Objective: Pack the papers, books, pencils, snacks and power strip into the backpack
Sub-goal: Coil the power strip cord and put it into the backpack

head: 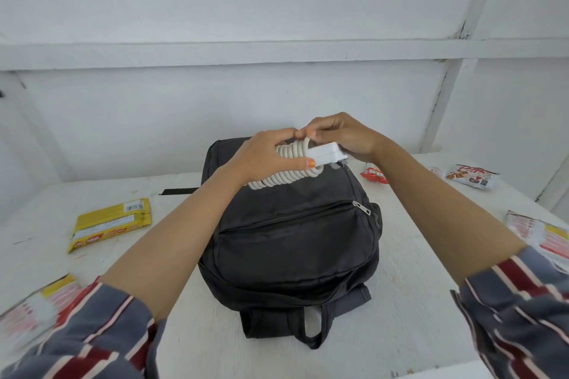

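Striped sleeves nearest, bare forearms stretched over black backpack lying flat on white table, front pocket zipped. Left hand curled round coiled white cord; right hand gripping power strip, both over backpack's far end. On table: yellow packet left, red pack and white-red pack right.
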